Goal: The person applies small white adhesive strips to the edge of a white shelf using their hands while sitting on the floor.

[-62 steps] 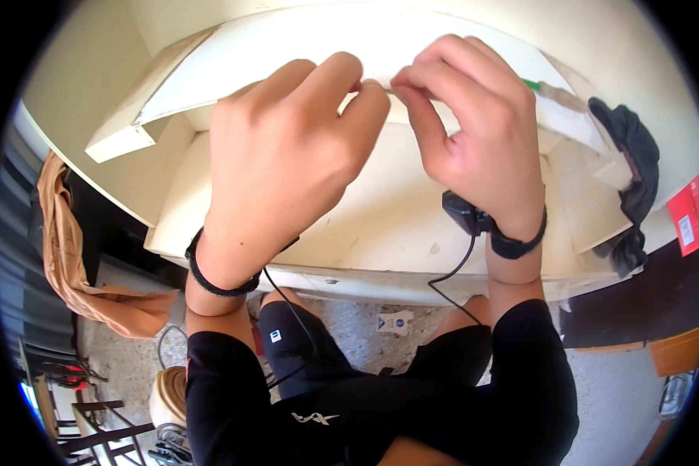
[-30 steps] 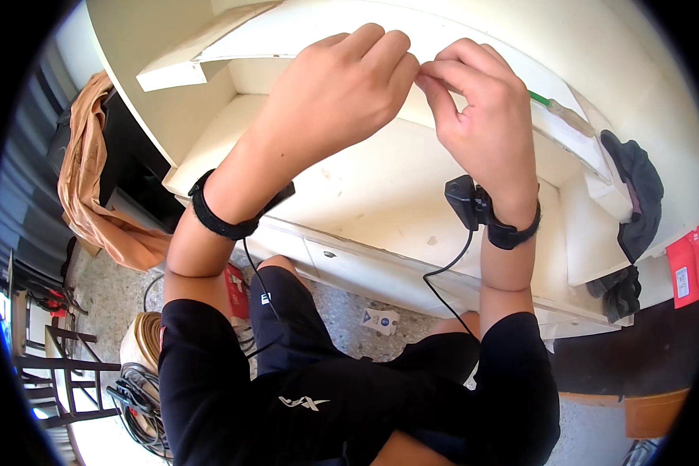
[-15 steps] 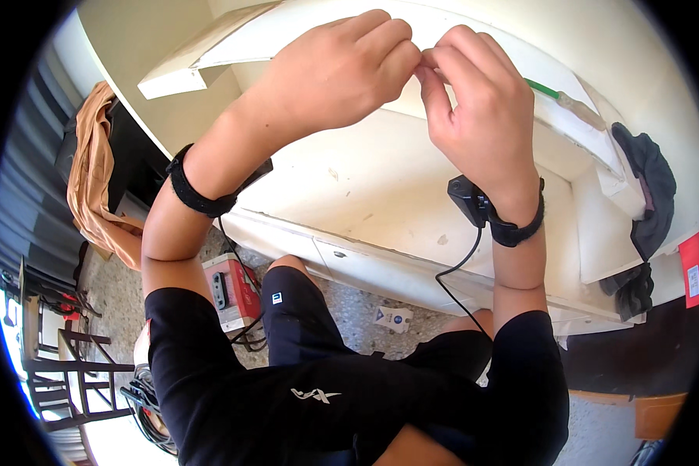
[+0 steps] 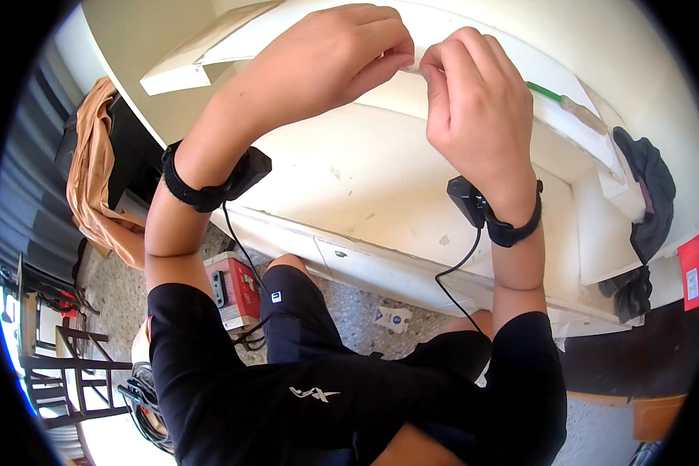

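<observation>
My left hand (image 4: 346, 54) is raised over the upper ledge (image 4: 512, 58) of a white cabinet, its thumb and fingers pinched together. Just to its right, my right hand (image 4: 480, 105) is held up in a similar pinch, thumb against the forefinger. A narrow gap parts the two sets of fingertips. Something pale may span it, but it blends with the white behind and is too small to name. Beyond my right hand a thin tool with a green shaft (image 4: 545, 91) and a beige end lies on the ledge.
Below my hands spreads the cabinet's wide, marked lower board (image 4: 365, 182). Dark cloth (image 4: 646, 182) hangs at the right end, near a red item (image 4: 693, 272). Brown cloth (image 4: 93, 171) drapes at left. A red-and-grey box (image 4: 237, 291) and a white packet (image 4: 393, 319) are on the floor.
My fingertips were touching and are now apart. My left hand has moved slightly left and its wrist has turned. My right hand has hardly moved.
</observation>
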Action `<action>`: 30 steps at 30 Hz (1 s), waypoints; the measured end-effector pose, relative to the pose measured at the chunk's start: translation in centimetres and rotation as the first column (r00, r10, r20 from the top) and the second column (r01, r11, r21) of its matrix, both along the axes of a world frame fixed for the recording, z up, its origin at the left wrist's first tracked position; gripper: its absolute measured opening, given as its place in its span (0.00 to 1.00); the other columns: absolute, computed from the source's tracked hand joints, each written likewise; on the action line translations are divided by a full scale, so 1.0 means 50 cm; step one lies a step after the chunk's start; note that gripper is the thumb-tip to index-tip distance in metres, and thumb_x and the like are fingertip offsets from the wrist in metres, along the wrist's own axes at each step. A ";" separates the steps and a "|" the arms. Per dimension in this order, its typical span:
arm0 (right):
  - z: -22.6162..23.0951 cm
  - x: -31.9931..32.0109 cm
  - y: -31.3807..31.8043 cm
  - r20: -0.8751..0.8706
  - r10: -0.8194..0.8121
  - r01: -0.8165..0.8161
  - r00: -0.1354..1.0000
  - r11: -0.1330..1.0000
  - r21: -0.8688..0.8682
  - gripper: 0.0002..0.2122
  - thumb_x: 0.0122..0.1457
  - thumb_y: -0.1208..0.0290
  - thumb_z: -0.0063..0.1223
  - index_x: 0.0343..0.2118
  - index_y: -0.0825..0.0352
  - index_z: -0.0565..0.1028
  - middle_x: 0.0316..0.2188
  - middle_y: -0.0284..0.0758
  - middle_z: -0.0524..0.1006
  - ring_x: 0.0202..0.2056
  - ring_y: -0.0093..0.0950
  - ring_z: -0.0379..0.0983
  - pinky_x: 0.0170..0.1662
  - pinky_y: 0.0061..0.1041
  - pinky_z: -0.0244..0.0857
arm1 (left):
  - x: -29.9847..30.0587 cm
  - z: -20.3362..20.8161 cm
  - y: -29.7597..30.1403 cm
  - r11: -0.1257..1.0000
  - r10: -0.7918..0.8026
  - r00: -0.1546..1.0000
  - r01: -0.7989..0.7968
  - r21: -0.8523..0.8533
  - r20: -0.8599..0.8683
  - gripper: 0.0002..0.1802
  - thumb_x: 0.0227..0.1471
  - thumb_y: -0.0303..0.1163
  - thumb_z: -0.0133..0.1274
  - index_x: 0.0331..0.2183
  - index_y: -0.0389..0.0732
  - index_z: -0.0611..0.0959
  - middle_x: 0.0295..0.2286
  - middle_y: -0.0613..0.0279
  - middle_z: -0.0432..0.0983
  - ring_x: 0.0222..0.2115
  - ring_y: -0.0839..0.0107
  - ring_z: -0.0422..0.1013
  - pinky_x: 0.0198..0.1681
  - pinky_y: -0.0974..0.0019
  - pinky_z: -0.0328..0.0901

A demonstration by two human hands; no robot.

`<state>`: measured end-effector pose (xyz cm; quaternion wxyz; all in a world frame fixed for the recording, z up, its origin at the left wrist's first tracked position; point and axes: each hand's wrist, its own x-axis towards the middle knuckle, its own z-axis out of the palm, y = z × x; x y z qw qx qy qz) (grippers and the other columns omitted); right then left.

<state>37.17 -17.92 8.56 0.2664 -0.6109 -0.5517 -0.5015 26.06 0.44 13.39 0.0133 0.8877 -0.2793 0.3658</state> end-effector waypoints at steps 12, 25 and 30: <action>-0.005 0.008 0.006 0.011 -0.030 0.030 0.999 0.999 0.014 0.06 0.56 0.76 0.63 0.30 0.62 0.75 0.30 0.30 0.73 0.34 0.33 0.72 0.35 0.32 0.64 | 0.012 -0.053 -0.010 0.997 0.074 0.956 -0.074 -0.012 0.284 0.08 0.49 0.27 0.69 0.33 0.39 0.86 0.32 0.64 0.81 0.29 0.61 0.76 0.30 0.62 0.70; -0.006 0.011 0.007 0.027 -0.016 0.015 1.000 0.999 0.033 0.06 0.56 0.76 0.64 0.31 0.62 0.75 0.30 0.30 0.73 0.34 0.32 0.73 0.35 0.32 0.65 | 0.021 -0.069 -0.016 0.986 0.148 0.910 -0.164 0.008 0.388 0.05 0.50 0.27 0.66 0.31 0.40 0.85 0.30 0.65 0.79 0.31 0.62 0.76 0.31 0.60 0.71; -0.005 0.007 0.007 0.007 -0.018 0.018 1.000 0.999 0.027 0.06 0.56 0.76 0.64 0.31 0.62 0.75 0.30 0.30 0.73 0.34 0.32 0.73 0.35 0.32 0.65 | 0.005 -0.070 -0.020 0.987 0.146 0.912 -0.159 0.001 0.383 0.07 0.47 0.25 0.69 0.30 0.40 0.86 0.31 0.64 0.80 0.31 0.62 0.76 0.32 0.61 0.72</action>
